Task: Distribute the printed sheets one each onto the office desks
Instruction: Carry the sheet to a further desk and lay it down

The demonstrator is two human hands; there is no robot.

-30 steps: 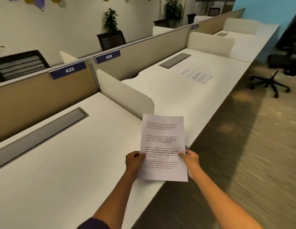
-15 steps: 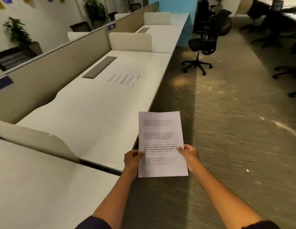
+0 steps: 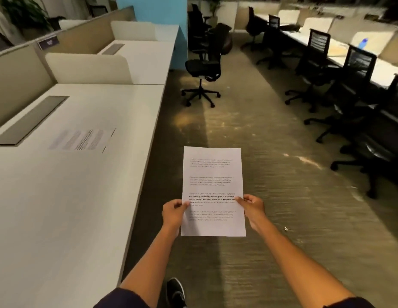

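I hold a printed sheet (image 3: 212,185) upright in front of me over the carpeted aisle. My left hand (image 3: 172,213) pinches its left edge and my right hand (image 3: 252,207) pinches its right edge. Whether more sheets lie behind it I cannot tell. On my left runs a row of white desks. The nearest desk (image 3: 60,207) carries one printed sheet (image 3: 82,140) lying flat beside a grey cable hatch (image 3: 29,121). Beyond a cream divider (image 3: 87,67) stands a farther desk (image 3: 147,58) with no sheet visible on it.
A black swivel chair (image 3: 203,72) stands in the aisle ahead, near a blue pillar (image 3: 153,16). Several black chairs (image 3: 340,85) line a second row of desks on the right, where a blue bottle (image 3: 362,43) stands. My shoe (image 3: 175,292) shows below.
My view has swung right and moved along the aisle. The desk with the laid sheet is now close on my left. Both hands keep the same hold on the sheet.
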